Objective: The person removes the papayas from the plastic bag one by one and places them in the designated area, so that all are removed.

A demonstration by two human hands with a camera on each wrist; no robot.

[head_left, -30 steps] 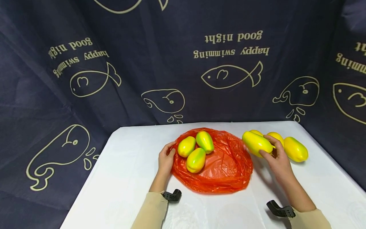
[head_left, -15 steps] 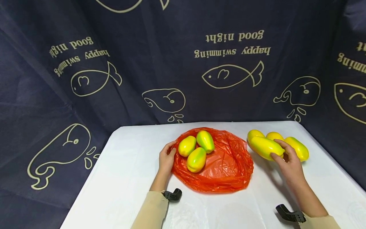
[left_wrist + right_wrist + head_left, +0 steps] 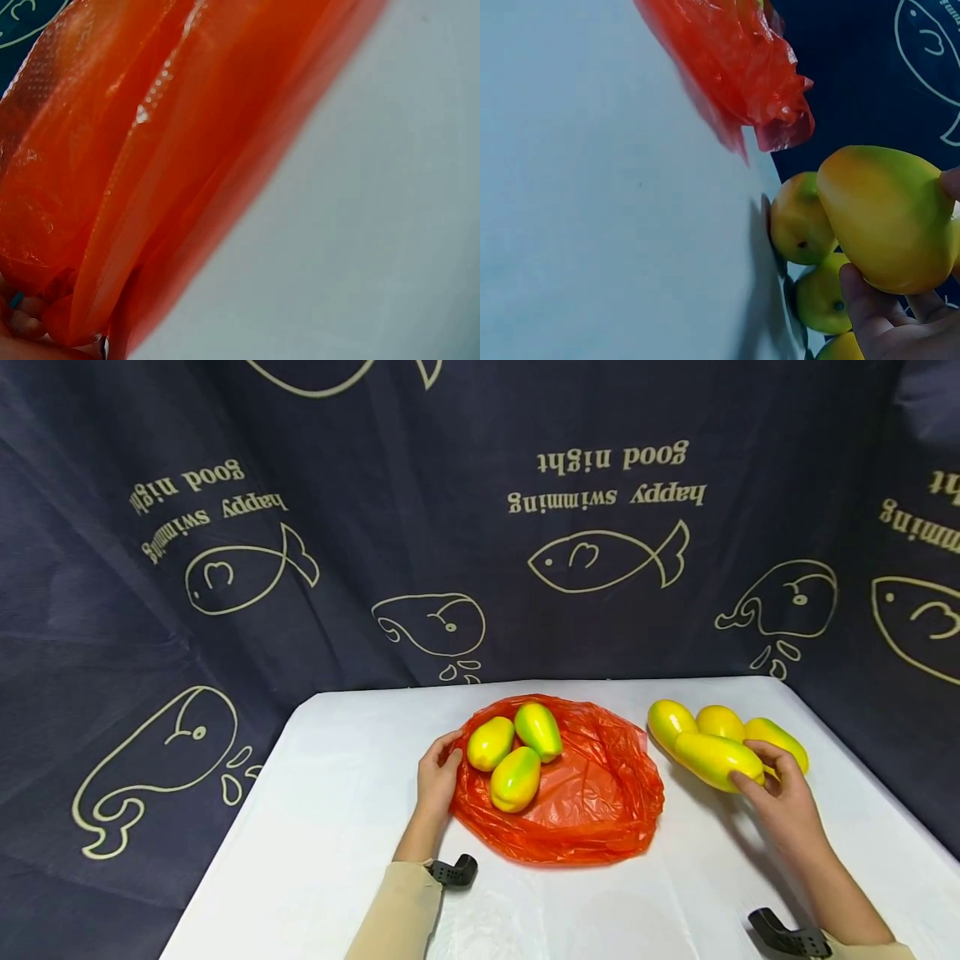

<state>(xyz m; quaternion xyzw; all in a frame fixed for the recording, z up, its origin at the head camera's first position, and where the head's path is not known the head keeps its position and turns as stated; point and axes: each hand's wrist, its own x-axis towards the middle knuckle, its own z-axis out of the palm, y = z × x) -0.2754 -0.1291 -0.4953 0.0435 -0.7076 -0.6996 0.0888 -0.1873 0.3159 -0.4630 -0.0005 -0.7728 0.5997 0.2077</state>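
Note:
In the head view my right hand (image 3: 793,802) holds a yellow-green papaya (image 3: 711,758) by its stem end, thumb on the near side and fingers on the far side. The same papaya (image 3: 889,217) fills the right of the right wrist view, above the table. On the left, my left hand (image 3: 437,783) pinches the rim of a red plastic bag (image 3: 581,797), which lies spread with its mouth up. Three papayas (image 3: 514,778) rest in the bag's left half. In the left wrist view, the bag's folds (image 3: 172,150) hide most of that hand.
Behind the held papaya, three more stand in a row at the table's back right: a left papaya (image 3: 666,717), a middle papaya (image 3: 720,721) and a right papaya (image 3: 783,743). A dark printed curtain (image 3: 450,485) hangs behind the white table (image 3: 300,843).
My right hand has moved right and towards me with the papaya, away from the bag and lower in the head view. The left hand and the bag have stayed put.

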